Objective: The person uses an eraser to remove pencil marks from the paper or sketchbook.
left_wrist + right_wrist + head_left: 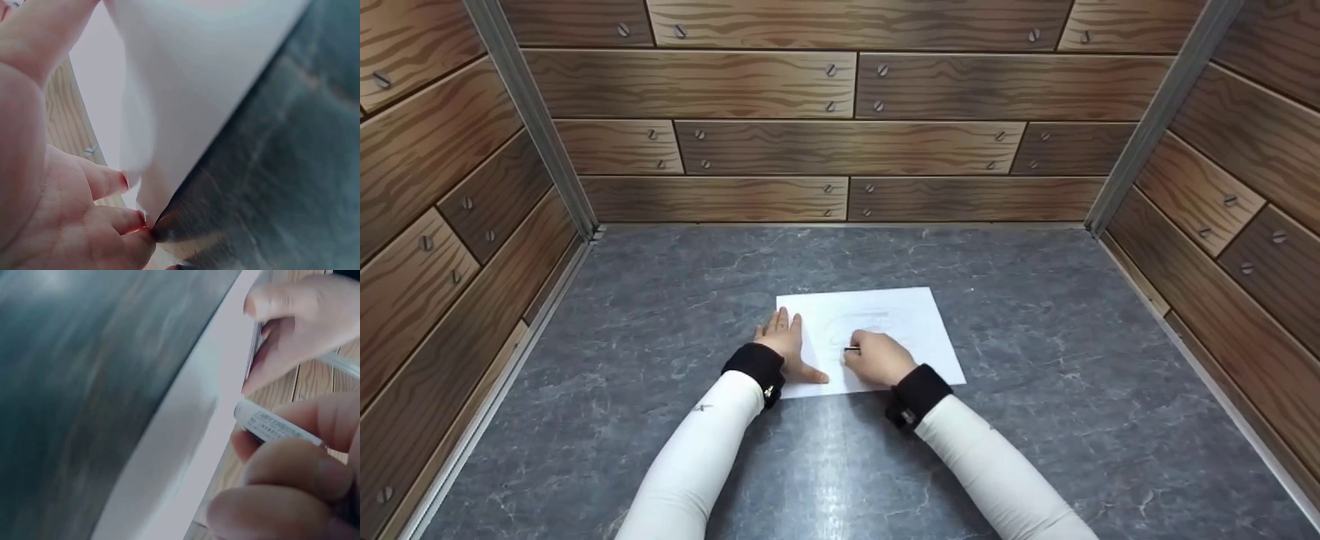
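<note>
- At the left we see the left hand, spread wide, with its thumb well apart from the other fingers; it rests on the left part of the paper and grips nothing.
- In the middle lies the paper, on the grey table; beside the left thumb it seems a little raised.
- On the paper we find grey marks, too pale for us to read.
- Next comes what we take for an eraser, white, with a printed sleeve, over the paper between both hands; whether it touches the paper, we cannot tell.
- At the right, the right hand is narrow, pinching this eraser between thumb and fingers.
- We judge that the step in hand is rubbing out the marks, not yet complete. The next move calls for short, even strokes, while the left hand presses firmly against wrinkling.
</note>
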`<state>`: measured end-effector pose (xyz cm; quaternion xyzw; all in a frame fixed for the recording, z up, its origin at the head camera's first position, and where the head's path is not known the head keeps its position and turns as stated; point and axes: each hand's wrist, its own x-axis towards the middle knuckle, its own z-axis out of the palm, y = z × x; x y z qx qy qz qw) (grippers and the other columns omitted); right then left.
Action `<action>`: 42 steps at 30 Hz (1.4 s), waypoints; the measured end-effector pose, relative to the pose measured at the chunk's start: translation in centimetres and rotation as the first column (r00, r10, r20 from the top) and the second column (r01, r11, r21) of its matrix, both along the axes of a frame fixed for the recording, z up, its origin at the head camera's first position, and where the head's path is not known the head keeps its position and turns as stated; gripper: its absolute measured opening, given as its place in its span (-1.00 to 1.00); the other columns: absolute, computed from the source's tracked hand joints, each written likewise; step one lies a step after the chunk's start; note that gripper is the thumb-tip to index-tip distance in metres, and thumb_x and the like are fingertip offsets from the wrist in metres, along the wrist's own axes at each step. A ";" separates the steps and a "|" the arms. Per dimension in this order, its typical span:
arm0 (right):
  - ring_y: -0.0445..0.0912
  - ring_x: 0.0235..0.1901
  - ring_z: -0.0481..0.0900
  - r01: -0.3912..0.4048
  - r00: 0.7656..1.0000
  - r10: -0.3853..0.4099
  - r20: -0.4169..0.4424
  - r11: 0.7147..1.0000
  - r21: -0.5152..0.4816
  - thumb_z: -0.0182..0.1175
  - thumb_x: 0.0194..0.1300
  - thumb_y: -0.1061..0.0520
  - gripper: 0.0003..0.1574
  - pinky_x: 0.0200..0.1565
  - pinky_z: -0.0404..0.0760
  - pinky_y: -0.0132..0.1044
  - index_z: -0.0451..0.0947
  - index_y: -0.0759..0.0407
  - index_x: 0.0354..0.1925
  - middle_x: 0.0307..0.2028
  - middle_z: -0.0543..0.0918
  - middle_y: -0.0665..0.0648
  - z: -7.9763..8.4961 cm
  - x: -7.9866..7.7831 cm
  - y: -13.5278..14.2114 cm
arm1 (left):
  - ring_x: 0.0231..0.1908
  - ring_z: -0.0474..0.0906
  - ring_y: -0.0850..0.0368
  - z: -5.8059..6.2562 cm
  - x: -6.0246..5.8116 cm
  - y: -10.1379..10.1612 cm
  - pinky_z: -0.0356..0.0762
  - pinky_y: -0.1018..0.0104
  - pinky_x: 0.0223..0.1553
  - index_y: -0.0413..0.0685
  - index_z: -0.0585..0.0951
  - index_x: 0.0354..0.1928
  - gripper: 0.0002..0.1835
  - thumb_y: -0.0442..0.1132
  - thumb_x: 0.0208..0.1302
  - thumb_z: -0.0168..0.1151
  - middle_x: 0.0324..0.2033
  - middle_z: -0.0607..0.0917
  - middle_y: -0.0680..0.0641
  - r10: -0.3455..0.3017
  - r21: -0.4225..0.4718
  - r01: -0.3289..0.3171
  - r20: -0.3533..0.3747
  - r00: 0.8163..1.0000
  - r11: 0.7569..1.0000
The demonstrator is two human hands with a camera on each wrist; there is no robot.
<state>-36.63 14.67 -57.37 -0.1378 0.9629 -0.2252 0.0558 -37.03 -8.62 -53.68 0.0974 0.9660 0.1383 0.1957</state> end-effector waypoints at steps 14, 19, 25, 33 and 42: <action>0.11 -0.07 0.88 0.023 0.999 -0.024 0.023 0.997 0.078 0.31 0.74 -0.05 -0.65 0.15 0.84 0.13 0.82 0.21 0.09 0.02 0.94 0.25 0.5 0.7 -0.6 | 0.96 -0.32 -0.34 0.2 0.1 0.0 -0.19 -0.40 0.93 -0.29 -0.10 0.93 0.57 0.42 0.31 0.69 0.91 -0.23 -0.47 0.001 0.003 -0.001 0.010 1.000 1.000; 0.10 -0.11 0.87 0.048 0.999 -0.050 0.021 0.993 0.112 0.30 0.74 -0.05 -0.60 0.11 0.84 0.14 0.81 0.26 0.12 0.00 0.94 0.29 0.6 0.7 1.0 | 0.95 -0.31 -0.35 0.0 0.0 0.0 -0.19 -0.40 0.93 -0.28 -0.09 0.93 0.57 0.41 0.31 0.70 0.91 -0.23 -0.46 0.001 0.010 -0.001 0.012 1.000 1.000; 0.12 -0.16 0.83 0.080 0.997 -0.079 -0.008 0.987 0.142 0.27 0.73 -0.01 -0.60 0.06 0.83 0.15 0.81 0.30 0.09 -0.03 0.93 0.33 0.5 0.3 3.1 | 0.96 -0.31 -0.34 -0.2 -0.1 -0.1 -0.20 -0.38 0.94 -0.27 -0.10 0.94 0.57 0.41 0.31 0.70 0.91 -0.24 -0.45 0.002 0.014 -0.002 0.013 1.000 1.000; -0.05 -0.37 0.60 0.071 0.997 -0.072 0.007 0.995 0.068 0.27 0.69 -0.04 -0.68 -0.20 0.63 -0.11 0.78 0.17 -0.05 -0.23 0.85 0.16 0.2 -0.2 2.1 | 0.95 -0.30 -0.35 -0.3 0.2 -0.2 -0.18 -0.37 0.94 -0.27 -0.10 0.93 0.58 0.44 0.31 0.69 0.91 -0.22 -0.47 0.008 0.006 -0.008 0.003 1.000 1.000; 0.06 -0.13 0.83 0.002 0.999 -0.003 0.032 0.999 0.041 0.27 0.75 -0.05 -0.63 0.13 0.83 0.15 0.79 0.23 0.08 -0.01 0.92 0.28 0.2 0.8 -0.8 | 0.95 -0.30 -0.35 0.1 0.2 -0.1 -0.13 -0.39 0.93 -0.29 -0.09 0.93 0.58 0.46 0.31 0.67 0.91 -0.21 -0.47 -0.008 -0.005 0.008 0.003 1.000 1.000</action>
